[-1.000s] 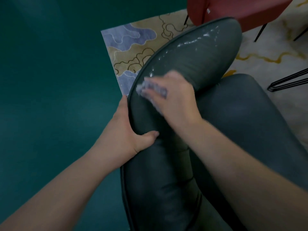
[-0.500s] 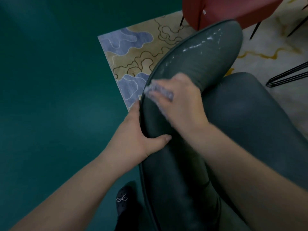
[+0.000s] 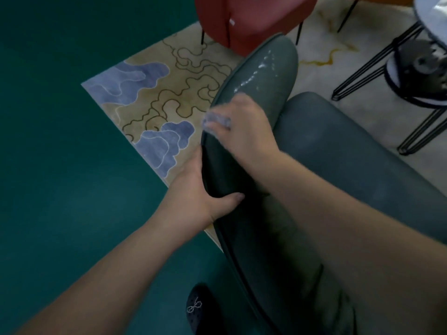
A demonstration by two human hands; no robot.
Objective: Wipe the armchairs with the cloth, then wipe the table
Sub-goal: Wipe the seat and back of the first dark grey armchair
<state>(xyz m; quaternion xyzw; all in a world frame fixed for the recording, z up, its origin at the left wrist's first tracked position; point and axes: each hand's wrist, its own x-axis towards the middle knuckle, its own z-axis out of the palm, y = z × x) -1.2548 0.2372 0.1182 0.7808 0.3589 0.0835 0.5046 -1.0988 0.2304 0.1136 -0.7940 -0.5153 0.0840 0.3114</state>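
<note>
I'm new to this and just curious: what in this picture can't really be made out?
- Cloth: blurred by motion and mostly under the right hand, head view.
- Left hand fingers: hidden behind the grey armchair back.
- Red chair: cut off by the top edge.
- Table: only a corner shows at the right edge.

The cloth (image 3: 216,120) lies on the armchair (image 3: 261,93) backrest, seemingly under the right hand (image 3: 244,131).

A dark green floor (image 3: 60,165) fills the frame's left. On it lies a patterned rug (image 3: 164,97), upper centre, bearing the grey armchair (image 3: 326,146) and red chair (image 3: 246,18).
</note>
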